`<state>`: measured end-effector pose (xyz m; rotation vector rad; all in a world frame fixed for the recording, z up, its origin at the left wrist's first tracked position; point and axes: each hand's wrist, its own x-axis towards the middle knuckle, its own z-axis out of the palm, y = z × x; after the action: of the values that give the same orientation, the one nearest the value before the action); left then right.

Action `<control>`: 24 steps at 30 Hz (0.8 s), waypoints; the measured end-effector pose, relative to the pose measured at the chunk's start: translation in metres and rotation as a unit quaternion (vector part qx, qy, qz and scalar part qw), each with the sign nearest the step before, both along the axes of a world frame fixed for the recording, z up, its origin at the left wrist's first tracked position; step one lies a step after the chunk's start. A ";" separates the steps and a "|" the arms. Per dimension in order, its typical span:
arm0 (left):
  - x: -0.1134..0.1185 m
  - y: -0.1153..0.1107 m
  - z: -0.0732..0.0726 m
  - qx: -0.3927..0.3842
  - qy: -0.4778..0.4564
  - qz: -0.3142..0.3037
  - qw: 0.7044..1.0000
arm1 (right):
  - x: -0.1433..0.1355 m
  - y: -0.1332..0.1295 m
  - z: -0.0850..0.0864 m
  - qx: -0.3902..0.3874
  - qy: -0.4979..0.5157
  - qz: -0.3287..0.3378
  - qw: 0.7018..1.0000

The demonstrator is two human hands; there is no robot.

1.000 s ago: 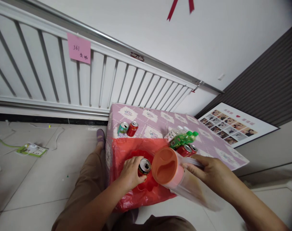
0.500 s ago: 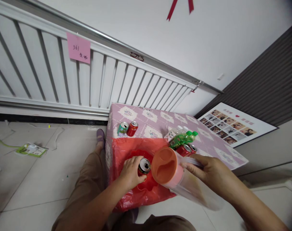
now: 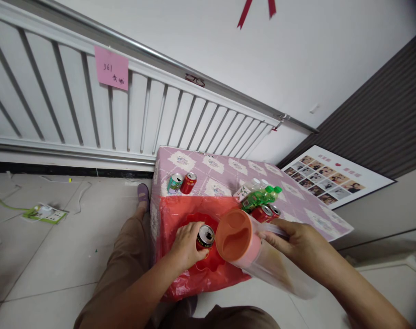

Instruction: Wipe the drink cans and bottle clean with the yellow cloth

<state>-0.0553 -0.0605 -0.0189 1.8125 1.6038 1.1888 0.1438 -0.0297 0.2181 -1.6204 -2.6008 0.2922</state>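
While the right hand [image 3: 292, 240] grips the pitcher [image 3: 280, 272] by its handle: the clear body lies tilted, orange lid [image 3: 234, 235] just beside the can's top; a tan tint shows low inside.
Left hand [image 3: 189, 244]: wrapped around the dark can [image 3: 205, 238], opening upward; its inside is hidden.
Red basin [image 3: 217, 261]: under the can; whether the can rests on its bottom, I cannot tell.
Edges: the red plastic sheet [image 3: 173, 205] under the basin drapes over the near edge of the surface [image 3: 225, 167]; the pitcher's base end reaches past that edge, above the floor [image 3: 57, 256].
Open room: patterned cloth between the teal can [image 3: 175, 183] and red can [image 3: 189, 183] at left and the green-capped bottles [image 3: 259, 198] at right.
Pink note [image 3: 111, 67]: "361" above two handwritten characters, on the radiator [image 3: 180, 114].
Can labels: too small to read.
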 end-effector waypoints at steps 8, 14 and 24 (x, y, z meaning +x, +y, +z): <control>0.001 0.001 -0.002 -0.001 -0.002 0.003 1.000 | -0.003 0.000 0.001 0.004 -0.009 0.000 1.000; 0.001 0.001 -0.002 0.000 0.000 0.000 1.000 | -0.002 0.000 0.000 -0.001 -0.002 0.005 1.000; 0.001 0.001 -0.002 -0.003 -0.003 0.001 1.000 | -0.003 0.000 -0.001 0.009 0.005 0.013 1.000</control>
<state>-0.0543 -0.0595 -0.0213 1.8020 1.6057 1.1882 0.1406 -0.0297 0.2170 -1.5770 -2.6101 0.2758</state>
